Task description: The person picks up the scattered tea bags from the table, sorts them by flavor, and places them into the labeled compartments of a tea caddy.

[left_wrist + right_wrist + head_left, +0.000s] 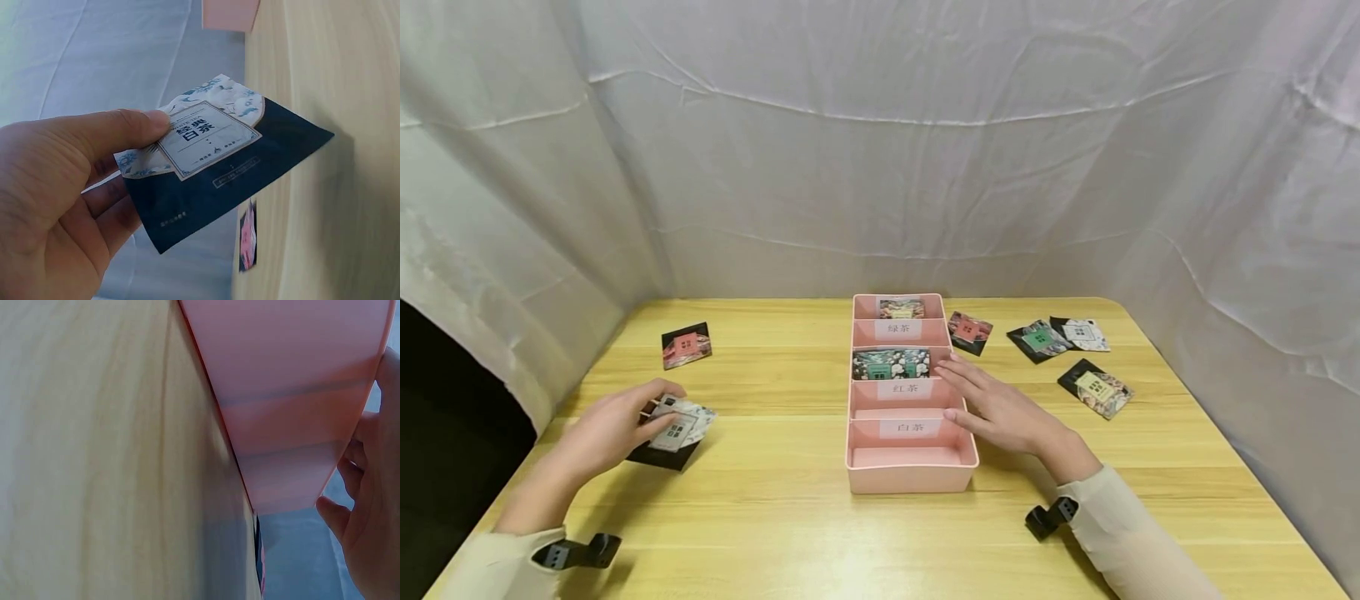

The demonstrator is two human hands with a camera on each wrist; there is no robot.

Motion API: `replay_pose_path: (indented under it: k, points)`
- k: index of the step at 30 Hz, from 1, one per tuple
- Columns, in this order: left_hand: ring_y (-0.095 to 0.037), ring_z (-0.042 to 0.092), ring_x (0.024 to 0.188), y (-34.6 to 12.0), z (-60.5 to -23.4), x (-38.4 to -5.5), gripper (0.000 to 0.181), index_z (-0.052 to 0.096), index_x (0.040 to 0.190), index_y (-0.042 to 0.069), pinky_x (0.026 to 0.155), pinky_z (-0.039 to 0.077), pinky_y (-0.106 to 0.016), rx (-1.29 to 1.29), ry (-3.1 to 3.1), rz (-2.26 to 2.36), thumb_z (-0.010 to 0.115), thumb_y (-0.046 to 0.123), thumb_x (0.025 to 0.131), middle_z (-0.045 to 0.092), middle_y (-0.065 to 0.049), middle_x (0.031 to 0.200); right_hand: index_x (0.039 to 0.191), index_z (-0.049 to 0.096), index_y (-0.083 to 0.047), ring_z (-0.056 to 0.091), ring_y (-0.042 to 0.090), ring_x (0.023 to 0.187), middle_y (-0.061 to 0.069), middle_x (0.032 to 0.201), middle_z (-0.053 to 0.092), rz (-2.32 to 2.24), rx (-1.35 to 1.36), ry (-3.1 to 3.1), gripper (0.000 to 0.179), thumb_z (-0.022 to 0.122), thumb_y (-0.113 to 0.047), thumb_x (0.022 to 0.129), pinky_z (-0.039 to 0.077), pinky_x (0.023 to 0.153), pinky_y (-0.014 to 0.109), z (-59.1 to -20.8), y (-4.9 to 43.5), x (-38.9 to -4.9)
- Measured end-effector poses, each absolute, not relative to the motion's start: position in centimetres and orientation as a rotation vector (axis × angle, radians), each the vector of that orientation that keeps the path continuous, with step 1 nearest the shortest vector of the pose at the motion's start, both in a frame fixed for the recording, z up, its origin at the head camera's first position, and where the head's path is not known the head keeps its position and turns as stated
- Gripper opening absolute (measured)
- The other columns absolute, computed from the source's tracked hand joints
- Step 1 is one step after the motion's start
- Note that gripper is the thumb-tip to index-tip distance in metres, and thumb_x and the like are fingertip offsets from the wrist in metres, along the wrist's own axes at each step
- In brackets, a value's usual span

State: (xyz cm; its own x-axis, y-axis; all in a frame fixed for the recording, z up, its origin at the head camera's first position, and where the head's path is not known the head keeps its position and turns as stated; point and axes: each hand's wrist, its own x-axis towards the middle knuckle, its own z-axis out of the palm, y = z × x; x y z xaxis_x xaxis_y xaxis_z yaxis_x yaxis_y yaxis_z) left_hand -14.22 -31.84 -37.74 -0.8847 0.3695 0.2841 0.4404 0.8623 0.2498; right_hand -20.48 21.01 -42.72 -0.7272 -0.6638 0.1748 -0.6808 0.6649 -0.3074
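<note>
My left hand (617, 425) pinches a white and dark tea bag packet (206, 156) between thumb and fingers, above the table at the left. The packet's printed front faces up toward me, with the thumb over one edge. At the middle stands a pink divided box (910, 479) with labelled compartments. My right hand (1003, 408) rests along the box's right rim, fingers spread and touching the edge. Green-labelled tea packets (880, 367) stand in a middle compartment, and a yellow-labelled packet (901, 309) is in the rearmost one. The front compartment holds nothing.
A red-labelled packet (687, 345) lies at the back left. Right of the box lie another red packet (970, 332), a green packet (1039, 340), a white packet (1084, 333) and a yellow packet (1097, 387). A pale curtain (880, 183) hangs behind the table.
</note>
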Motion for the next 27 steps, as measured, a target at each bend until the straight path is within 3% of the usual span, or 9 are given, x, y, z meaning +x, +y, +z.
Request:
replay_pose_path:
  k: [12,21,27]
  points:
    - [-0.009,0.047,0.063,-29.0,-36.8,-15.3,0.025,0.063,0.108,0.014,0.055,0.042,-0.030,-0.650,-2.722,-0.521,0.076,0.014,0.086,0.055,0.008,0.074,0.156,0.027,-0.016,0.018,0.026,0.147,0.004,0.162,0.020,0.552,1.144,-2.819,0.067,0.046,-0.049,0.101,0.030,0.112,0.054,-42.8,21.1,-20.6]
    - [-0.011,0.053,0.070,-26.7,-36.2,-16.1,0.024,0.065,0.108,0.014,0.060,0.046,-0.033,-0.664,-2.666,-0.583,0.076,0.015,0.086,0.066,0.001,0.094,0.156,0.027,-0.016,0.018,0.025,0.147,0.004,0.162,0.020,0.563,1.143,-2.814,0.066,0.046,-0.048,0.101,0.030,0.112,0.054,-42.8,21.1,-20.6]
    - [-0.009,0.055,0.069,-25.1,-35.9,-16.8,0.023,0.066,0.106,0.012,0.058,0.048,-0.027,-0.724,-2.622,-0.687,0.076,0.010,0.086,0.064,0.003,0.088,0.156,0.027,-0.016,0.018,0.026,0.147,0.005,0.162,0.020,0.551,1.147,-2.816,0.066,0.046,-0.048,0.101,0.030,0.112,0.054,-42.8,21.1,-20.6]
